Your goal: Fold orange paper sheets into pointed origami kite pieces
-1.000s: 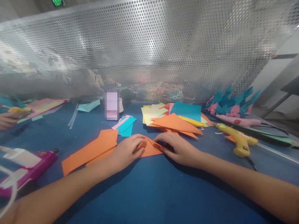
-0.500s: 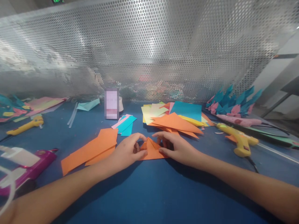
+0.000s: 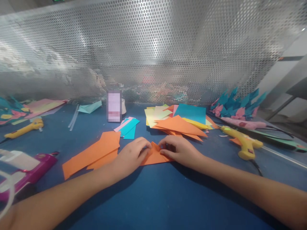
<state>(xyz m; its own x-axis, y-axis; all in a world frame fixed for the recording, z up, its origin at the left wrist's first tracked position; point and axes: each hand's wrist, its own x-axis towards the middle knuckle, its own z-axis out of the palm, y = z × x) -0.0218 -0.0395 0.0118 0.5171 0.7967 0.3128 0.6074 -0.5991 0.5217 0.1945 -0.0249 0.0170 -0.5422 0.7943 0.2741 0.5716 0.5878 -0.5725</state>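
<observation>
A folded sheet of orange paper [image 3: 157,157] lies on the blue table, its peak pointing away from me. My left hand [image 3: 134,154] pinches its left side between thumb and fingers. On the other side, my right hand [image 3: 181,150] grips a fold near the peak, with the thumb in front and the fingers curled behind. The fingertips partly hide the folds. Left of my left hand lie several orange paper pieces [image 3: 96,151]. Beyond my hands rests a stack of folded orange paper [image 3: 179,125].
Blue and pink paper strips [image 3: 128,127] lie behind my left hand, near a phone [image 3: 114,107]. Yellow glue guns [image 3: 247,143] [image 3: 25,128] lie at both sides. A magenta power strip [image 3: 35,172] is at left, blue paper flowers [image 3: 240,103] at right. A perforated metal panel [image 3: 153,48] rises behind.
Both hands have closed in on the orange paper. My right thumb has moved left and up toward the peak, and my left fingers are pressed closer together.
</observation>
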